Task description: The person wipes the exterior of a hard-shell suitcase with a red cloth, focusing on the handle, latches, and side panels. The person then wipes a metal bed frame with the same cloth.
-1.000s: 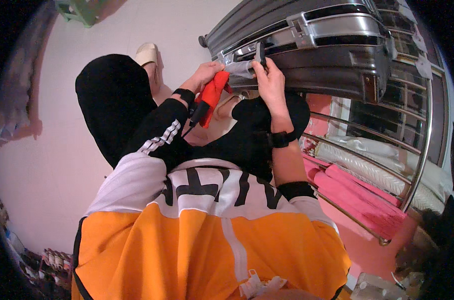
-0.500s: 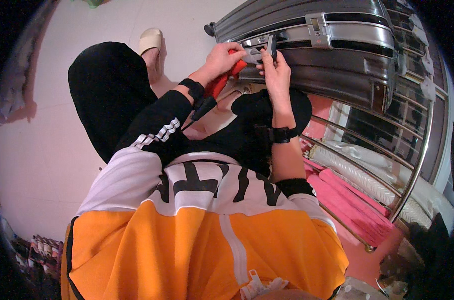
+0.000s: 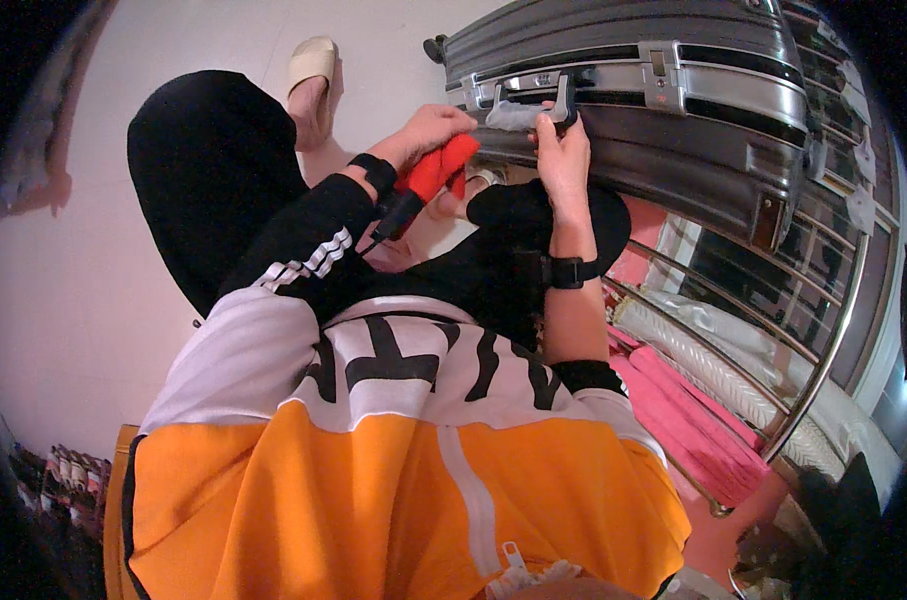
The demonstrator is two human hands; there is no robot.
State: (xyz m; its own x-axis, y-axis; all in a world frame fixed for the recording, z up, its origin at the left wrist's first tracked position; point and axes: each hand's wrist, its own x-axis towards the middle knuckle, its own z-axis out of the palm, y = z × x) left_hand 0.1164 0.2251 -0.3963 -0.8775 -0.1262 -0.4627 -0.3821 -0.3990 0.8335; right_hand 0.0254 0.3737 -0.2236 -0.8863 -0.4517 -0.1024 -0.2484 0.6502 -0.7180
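A grey ribbed hard-shell suitcase [image 3: 613, 60] with a silver frame and latch fills the upper right. Its carry handle [image 3: 567, 98] stands out towards me, with a piece of translucent plastic wrap [image 3: 518, 116] along the grip. My right hand [image 3: 561, 158] is closed on the right end of this handle, thumb on top. Left of the wrap, my left hand [image 3: 428, 132] has its fingertips pinched together, apart from the handle. Held beneath that hand is a red tool [image 3: 436, 168] with a black end and thin cord; its exact kind is unclear.
At right, a metal rack [image 3: 841, 330] holds rolled white material [image 3: 708, 330] and pink folded cloth [image 3: 688, 420]. The suitcase rests beside it. My black-trousered knees [image 3: 213, 160] and a foot in a cream slipper [image 3: 311, 62] flank the pale floor [image 3: 73, 300].
My left hand has drawn back left from the handle, bringing the red tool more into view. More of the handle and its plastic wrap now shows. The right hand stays on the handle.
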